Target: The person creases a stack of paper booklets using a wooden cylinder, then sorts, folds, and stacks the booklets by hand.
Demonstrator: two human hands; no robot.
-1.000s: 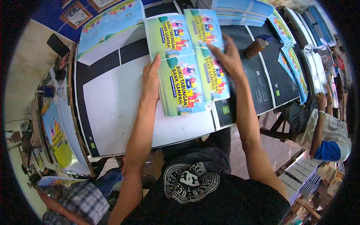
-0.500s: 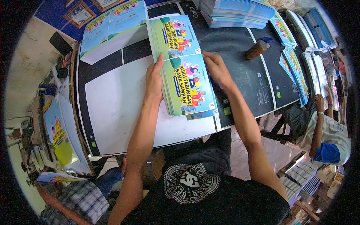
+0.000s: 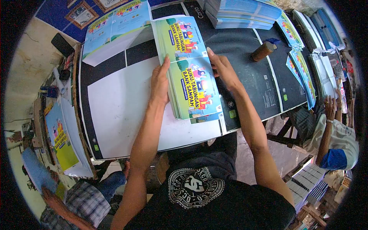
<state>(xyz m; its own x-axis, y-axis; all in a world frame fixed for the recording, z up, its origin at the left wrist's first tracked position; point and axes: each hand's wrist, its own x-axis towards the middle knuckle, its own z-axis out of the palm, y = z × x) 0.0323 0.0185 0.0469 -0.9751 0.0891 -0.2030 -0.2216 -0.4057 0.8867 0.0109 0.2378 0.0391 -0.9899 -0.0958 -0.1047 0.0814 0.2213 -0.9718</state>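
Observation:
Between my two hands is a small stack of printed cover sheets (image 3: 193, 82), blue and green with yellow "BUKU TABUNGAN BANK SAMPAH" lettering printed twice. My left hand (image 3: 160, 78) grips the stack's left edge, thumb on top. At the opposite edge, my right hand (image 3: 226, 73) has its thumb raised along the side and its fingers curled in against the sheets. The layers on the left side are slightly fanned. Below the stack's lower right corner, another printed sheet (image 3: 207, 118) peeks out over the white board (image 3: 122, 111).
A tall pile of printed sheets (image 3: 117, 28) stands at back left, another thick stack (image 3: 243, 17) at back right. A brown cylinder (image 3: 263, 51) lies on the black table surface (image 3: 245, 80). Co-workers sit at right (image 3: 331, 134) and lower left (image 3: 86, 203).
The stack has shifted slightly right. My right thumb has lifted at its edge. At lower left the co-worker's sheet has swung up; the right co-worker's hands have come together.

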